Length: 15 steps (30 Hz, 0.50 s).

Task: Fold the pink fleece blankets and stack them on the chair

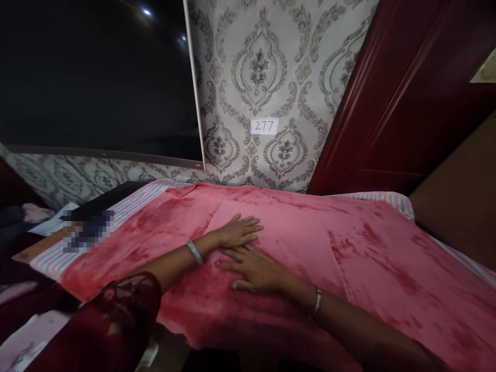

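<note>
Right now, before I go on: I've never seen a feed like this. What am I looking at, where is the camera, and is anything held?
No machine here: these are a person's two bare hands, seen from one camera worn on their head, looking forward and down. The left hand and right hand lie flat, palms down, close together on a pink blanket spread over a striped sheet. Neither holds anything. Behind are patterned wallpaper, a paper label reading 277 and a dark screen.

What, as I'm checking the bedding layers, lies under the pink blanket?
A striped sheet shows past the blanket's left edge and far right corner. The left hand and right hand lie flat on top. Whatever is beneath its middle is covered.
</note>
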Tool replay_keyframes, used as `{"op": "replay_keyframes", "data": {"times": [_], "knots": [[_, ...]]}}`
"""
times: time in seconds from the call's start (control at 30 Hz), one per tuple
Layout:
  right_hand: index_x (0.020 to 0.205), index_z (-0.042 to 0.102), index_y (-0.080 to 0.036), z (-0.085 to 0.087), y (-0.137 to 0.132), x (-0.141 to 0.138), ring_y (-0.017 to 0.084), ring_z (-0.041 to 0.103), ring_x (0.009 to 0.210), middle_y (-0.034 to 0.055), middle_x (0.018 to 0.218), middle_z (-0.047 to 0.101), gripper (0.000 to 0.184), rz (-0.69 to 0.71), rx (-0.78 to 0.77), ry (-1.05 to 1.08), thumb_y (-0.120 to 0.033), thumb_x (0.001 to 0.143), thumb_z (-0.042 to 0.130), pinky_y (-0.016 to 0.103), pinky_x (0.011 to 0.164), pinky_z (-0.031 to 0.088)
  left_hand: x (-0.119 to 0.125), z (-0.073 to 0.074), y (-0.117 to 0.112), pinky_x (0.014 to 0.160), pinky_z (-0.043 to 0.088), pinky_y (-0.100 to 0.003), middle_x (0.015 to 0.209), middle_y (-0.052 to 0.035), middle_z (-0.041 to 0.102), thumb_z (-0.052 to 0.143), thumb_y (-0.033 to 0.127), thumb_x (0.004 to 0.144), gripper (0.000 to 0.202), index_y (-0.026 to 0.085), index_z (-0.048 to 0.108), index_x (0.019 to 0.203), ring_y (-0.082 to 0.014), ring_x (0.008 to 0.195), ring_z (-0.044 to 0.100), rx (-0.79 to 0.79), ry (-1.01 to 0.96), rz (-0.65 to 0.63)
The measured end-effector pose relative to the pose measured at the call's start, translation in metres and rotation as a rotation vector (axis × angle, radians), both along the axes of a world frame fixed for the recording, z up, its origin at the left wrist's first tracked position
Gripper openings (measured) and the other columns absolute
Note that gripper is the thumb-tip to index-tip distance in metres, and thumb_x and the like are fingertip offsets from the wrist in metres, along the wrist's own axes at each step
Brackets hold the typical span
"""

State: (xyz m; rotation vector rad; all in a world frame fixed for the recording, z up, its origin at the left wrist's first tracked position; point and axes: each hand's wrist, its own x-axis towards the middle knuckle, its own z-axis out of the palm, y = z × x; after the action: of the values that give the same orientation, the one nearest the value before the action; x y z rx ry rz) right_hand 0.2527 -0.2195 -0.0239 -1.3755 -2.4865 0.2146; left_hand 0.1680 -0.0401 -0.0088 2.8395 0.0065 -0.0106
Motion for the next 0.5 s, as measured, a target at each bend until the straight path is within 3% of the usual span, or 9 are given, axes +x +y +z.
{"op": "replay_keyframes", "data": {"times": [0.13, 0.27, 0.4, 0.5], "knots": [[0.160, 0.034, -0.031, -0.015, 0.001, 0.003, 0.022, 0.010, 0.158, 0.0069, 0.171, 0.015, 0.064, -0.016, -0.039, 0.028, -0.061, 0.104, 0.041, 0.050, 0.128, 0.007, 0.007, -0.009, 0.045, 0.123, 0.002, -0.064, 0.169, -0.0074, 0.025, 0.037, 0.059, 0.102, 0.063, 0.032, 0.035, 0.159, -0.0313, 0.158, 0.016, 0.135, -0.023, 0.105], [0.160, 0.032, -0.035, -0.013, -0.004, 0.005, 0.021, 0.008, 0.159, 0.0029, 0.172, 0.014, 0.064, -0.033, -0.084, 0.054, -0.064, 0.104, 0.040, 0.049, 0.129, 0.004, 0.020, -0.020, 0.081, 0.124, 0.012, -0.061, 0.165, -0.0054, 0.038, 0.035, 0.060, 0.102, 0.060, 0.034, 0.042, 0.156, -0.0312, 0.155, 0.027, 0.118, -0.045, 0.269], [0.160, 0.034, -0.034, -0.010, -0.002, 0.005, 0.022, 0.009, 0.159, 0.0032, 0.172, 0.014, 0.064, -0.038, -0.091, 0.072, -0.062, 0.104, 0.043, 0.049, 0.129, 0.004, 0.027, -0.034, 0.097, 0.124, 0.023, -0.049, 0.157, -0.0047, 0.050, 0.034, 0.061, 0.102, 0.061, 0.031, 0.048, 0.153, -0.0271, 0.147, 0.042, 0.067, -0.111, 0.319], [0.160, 0.034, -0.033, -0.010, 0.000, 0.005, 0.023, 0.009, 0.158, 0.0033, 0.171, 0.014, 0.064, -0.032, -0.103, 0.075, -0.062, 0.103, 0.044, 0.050, 0.129, 0.005, 0.027, -0.039, 0.099, 0.124, 0.025, -0.047, 0.156, -0.0048, 0.051, 0.033, 0.061, 0.102, 0.062, 0.029, 0.048, 0.153, -0.0266, 0.146, 0.043, 0.064, -0.119, 0.305]]}}
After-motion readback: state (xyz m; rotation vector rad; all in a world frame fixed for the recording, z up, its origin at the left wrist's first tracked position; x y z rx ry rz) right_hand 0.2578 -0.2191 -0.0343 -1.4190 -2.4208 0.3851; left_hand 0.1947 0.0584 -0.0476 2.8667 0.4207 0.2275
